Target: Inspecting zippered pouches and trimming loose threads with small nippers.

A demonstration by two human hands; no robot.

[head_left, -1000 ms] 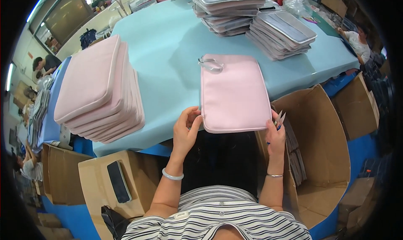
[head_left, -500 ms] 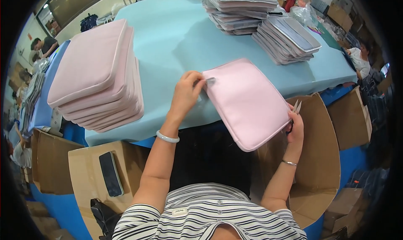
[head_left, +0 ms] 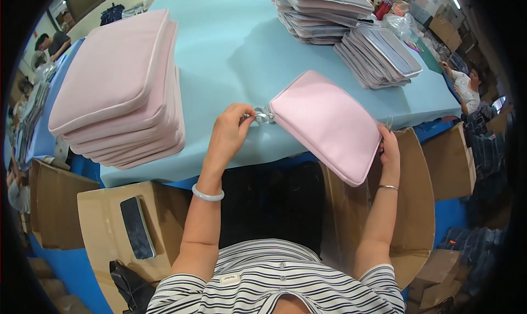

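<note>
The pale blue desk (head_left: 230, 67) spreads beneath a pink case (head_left: 326, 124) slanting out past its near edge. The person's right hand (head_left: 388, 146), raised, curls its fingers around the case's right side; the left hand (head_left: 229, 130) reaches forward, fingers pinching the grey strap (head_left: 263, 116) at the left corner.

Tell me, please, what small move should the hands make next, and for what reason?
Probably the left hand should gently pull the grey strap straight, away from the pink pouch: this hand pinches the strap, which looks curled beside the pouch's corner, and the right hand grips the pouch's right side, which should steady it.
</note>
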